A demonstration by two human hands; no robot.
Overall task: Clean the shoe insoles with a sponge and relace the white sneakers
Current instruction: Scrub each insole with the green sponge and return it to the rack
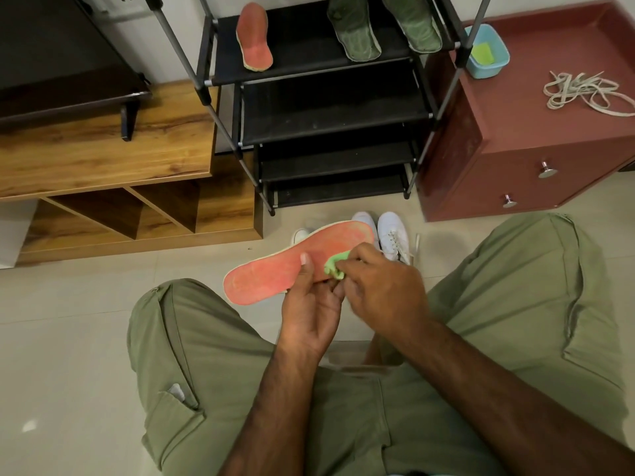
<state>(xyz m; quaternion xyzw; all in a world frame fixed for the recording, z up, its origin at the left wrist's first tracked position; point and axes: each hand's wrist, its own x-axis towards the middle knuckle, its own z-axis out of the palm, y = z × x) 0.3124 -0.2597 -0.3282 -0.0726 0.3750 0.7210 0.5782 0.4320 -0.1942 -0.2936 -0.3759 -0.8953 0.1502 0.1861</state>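
My left hand [309, 304] grips an orange-red insole [275, 273] from below, thumb on its top face, above the floor between my knees. My right hand [381, 286] pinches a crumpled green sponge [335, 266] against the insole's middle. White sneakers [391, 235] stand on the floor behind the insole, partly hidden by it. A second orange-red insole [254, 36] and two green insoles [354, 29] lie on the top shelf of the black shoe rack [330, 108]. Loose white laces [584, 92] lie on the red cabinet [536, 142].
A light-blue tub [494, 63] holding something yellow-green sits on the red cabinet's back left corner. A wooden TV unit [103, 159] with open cubbies stands left of the rack. My legs in green trousers flank the tiled floor.
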